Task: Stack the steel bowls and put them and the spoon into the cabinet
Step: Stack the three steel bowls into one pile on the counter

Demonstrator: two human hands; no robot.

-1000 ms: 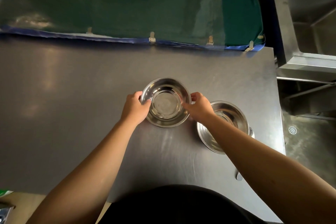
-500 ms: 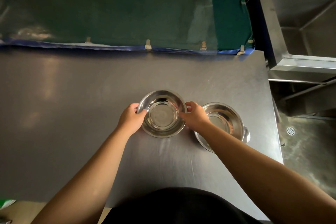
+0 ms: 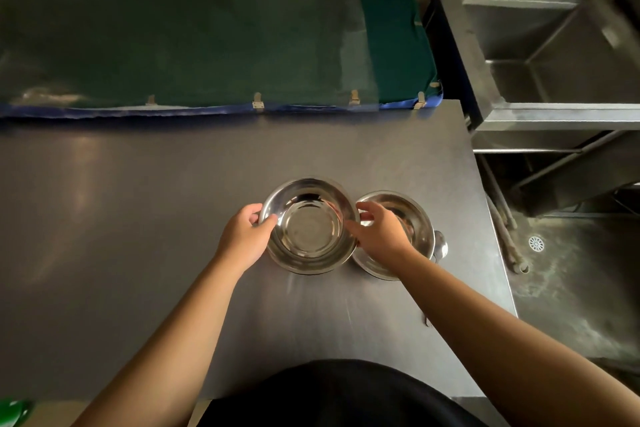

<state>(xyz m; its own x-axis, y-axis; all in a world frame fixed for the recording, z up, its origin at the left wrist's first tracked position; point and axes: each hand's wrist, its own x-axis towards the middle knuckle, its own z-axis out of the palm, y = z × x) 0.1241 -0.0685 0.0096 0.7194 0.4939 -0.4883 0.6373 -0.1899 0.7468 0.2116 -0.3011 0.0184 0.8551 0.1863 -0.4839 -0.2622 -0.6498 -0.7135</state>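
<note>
Both hands hold one steel bowl [image 3: 309, 229] by its rim above the steel table [image 3: 138, 236]. My left hand [image 3: 246, 234] grips the left side of the rim and my right hand [image 3: 379, 234] grips the right side. A second steel bowl [image 3: 414, 222] sits on the table just right of the held one, partly hidden by my right hand and wrist. The held bowl's rim overlaps its left edge. A steel spoon [image 3: 440, 248] lies against the second bowl's right side, its handle mostly hidden under my right forearm.
A green cloth with a blue hem [image 3: 207, 45] covers the area behind the table. A steel sink [image 3: 554, 45] stands at the upper right, beyond the table's right edge. Below it is a wet floor with a drain [image 3: 536, 243].
The bowl in my two hands has shifted right and now overlaps the second bowl's left rim. The camera view has also shifted.
</note>
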